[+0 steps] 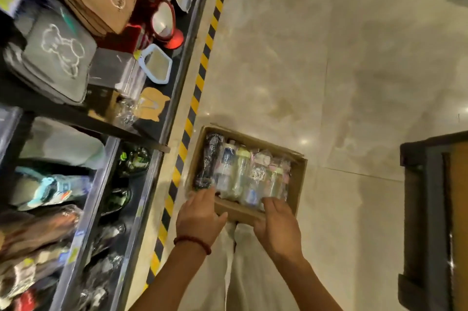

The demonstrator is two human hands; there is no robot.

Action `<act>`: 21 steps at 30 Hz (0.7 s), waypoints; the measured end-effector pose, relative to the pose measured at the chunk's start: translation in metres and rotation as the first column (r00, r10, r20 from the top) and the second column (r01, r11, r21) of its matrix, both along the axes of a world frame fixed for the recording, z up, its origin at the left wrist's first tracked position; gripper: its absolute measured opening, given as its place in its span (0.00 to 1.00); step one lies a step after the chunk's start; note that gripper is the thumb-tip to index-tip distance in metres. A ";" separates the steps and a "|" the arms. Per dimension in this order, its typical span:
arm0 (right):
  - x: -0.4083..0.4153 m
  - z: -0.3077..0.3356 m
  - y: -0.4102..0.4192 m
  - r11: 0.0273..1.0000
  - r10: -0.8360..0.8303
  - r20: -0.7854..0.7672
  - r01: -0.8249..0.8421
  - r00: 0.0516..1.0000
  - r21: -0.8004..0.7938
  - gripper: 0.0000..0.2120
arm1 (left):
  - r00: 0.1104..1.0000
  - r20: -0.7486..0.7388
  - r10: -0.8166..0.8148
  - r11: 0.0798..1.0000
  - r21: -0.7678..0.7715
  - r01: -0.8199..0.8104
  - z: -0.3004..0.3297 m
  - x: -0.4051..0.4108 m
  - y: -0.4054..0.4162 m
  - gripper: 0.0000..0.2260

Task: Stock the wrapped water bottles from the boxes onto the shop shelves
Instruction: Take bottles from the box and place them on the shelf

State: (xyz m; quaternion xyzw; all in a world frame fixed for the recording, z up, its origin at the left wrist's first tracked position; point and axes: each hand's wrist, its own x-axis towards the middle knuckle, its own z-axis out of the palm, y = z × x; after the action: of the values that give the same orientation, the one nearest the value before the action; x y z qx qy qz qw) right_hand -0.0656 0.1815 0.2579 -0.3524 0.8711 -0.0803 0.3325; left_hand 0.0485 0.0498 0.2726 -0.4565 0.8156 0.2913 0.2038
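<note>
An open cardboard box sits low over the tiled floor in front of me, packed with several wrapped water bottles lying side by side. A black wrapped bottle lies at the box's left side. My left hand, with a bead bracelet on the wrist, grips the near left corner, fingers over the rim by the black bottle and thumb on the outer wall. My right hand grips the near wall further right, fingertips inside against the bottles. I cannot tell whether the box rests on the floor.
Black shop shelves run along the left, holding mirrors, bags and dark wrapped bottles on a lower level. Yellow-black hazard tape marks the floor beside them. A dark cabinet stands at the right. My white trousers are below the box.
</note>
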 end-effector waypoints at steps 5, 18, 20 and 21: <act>-0.017 -0.105 -0.025 0.996 -0.091 0.052 0.090 0.994 0.029 0.26 | 0.998 0.059 0.027 0.995 0.091 -0.033 -0.098 -0.030 -0.034 0.29; -0.079 -0.347 0.009 0.900 -0.372 0.107 0.330 0.922 0.286 0.28 | 0.986 0.167 0.009 0.975 0.219 -0.046 -0.357 -0.088 -0.027 0.36; -0.084 -0.373 0.017 0.871 -0.443 0.122 0.394 0.888 0.293 0.28 | 0.983 0.178 0.051 0.968 0.232 -0.092 -0.385 -0.096 -0.018 0.39; -0.086 -0.385 0.019 0.858 -0.472 0.124 0.423 0.873 0.291 0.28 | 0.980 0.184 0.077 0.968 0.222 -0.118 -0.398 -0.099 -0.015 0.40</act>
State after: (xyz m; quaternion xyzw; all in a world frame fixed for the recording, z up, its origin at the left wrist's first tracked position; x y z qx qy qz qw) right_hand -0.1519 0.2006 -0.1267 -0.0844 0.8962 -0.0765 0.4288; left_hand -0.0506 0.0351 -0.1255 -0.4928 0.7316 0.3534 0.3115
